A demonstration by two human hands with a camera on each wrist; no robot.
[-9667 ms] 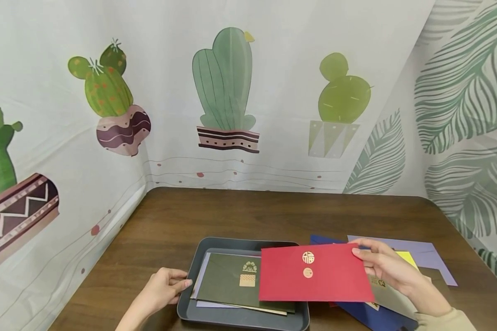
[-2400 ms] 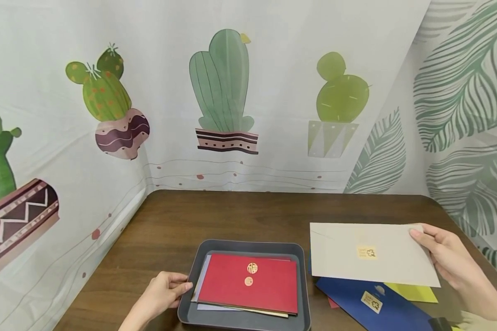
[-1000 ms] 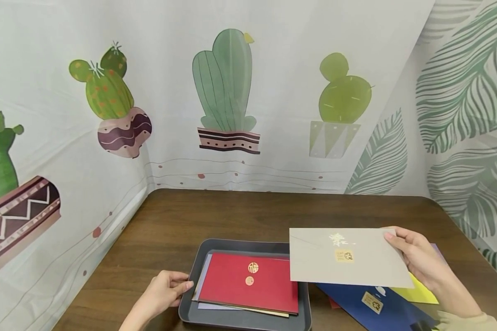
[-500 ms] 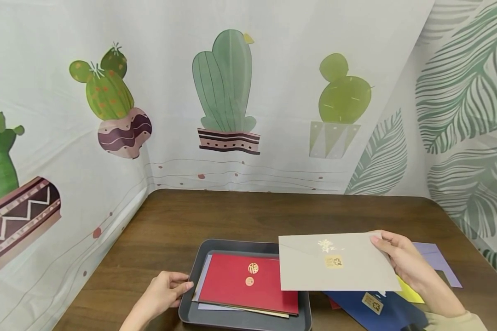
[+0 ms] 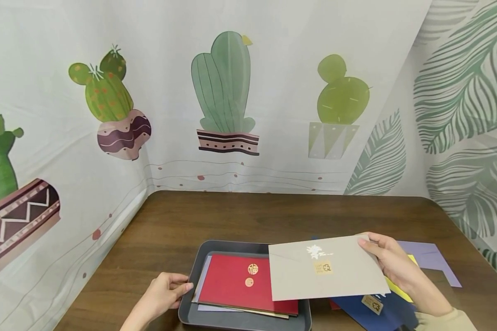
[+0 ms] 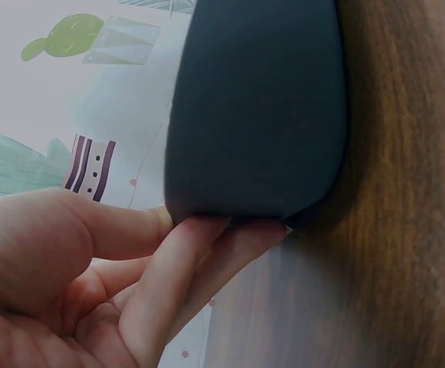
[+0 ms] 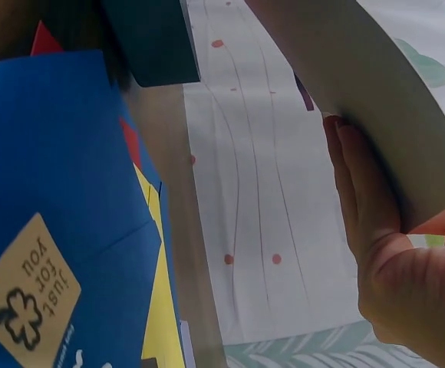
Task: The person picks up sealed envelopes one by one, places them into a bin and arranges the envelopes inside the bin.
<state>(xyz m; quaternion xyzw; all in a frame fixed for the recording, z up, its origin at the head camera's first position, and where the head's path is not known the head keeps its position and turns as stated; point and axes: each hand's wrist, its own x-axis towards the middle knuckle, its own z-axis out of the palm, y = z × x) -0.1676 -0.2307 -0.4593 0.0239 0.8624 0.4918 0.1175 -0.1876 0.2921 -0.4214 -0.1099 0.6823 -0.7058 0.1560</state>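
My right hand (image 5: 391, 264) pinches the upper right corner of a pale grey envelope (image 5: 298, 282), thumb on its face. The envelope bears a shiny printed mark and a gold clover sticker, and its left part overlaps the right side of a dark grey tray (image 5: 183, 312). Inside the tray a red envelope (image 5: 232, 280) with gold marks lies on a stack, with lavender and cream edges poking out beneath. My left hand (image 5: 163, 292) holds the tray's left side; in the left wrist view its thumb is at the rim and fingers are against the outer wall (image 6: 261, 115).
Right of the tray lies a loose pile: a blue envelope (image 5: 354, 312) with a "just for you" sticker, a yellow one (image 5: 401, 289), a lavender one (image 5: 426, 253) and an olive one (image 5: 436, 277). A cactus-print curtain (image 5: 281, 92) hangs behind the brown table (image 5: 248, 216).
The red envelope went from my right hand onto the tray's stack. Since then my right hand has lifted the grey envelope off the pile and carried it left over the tray's edge.
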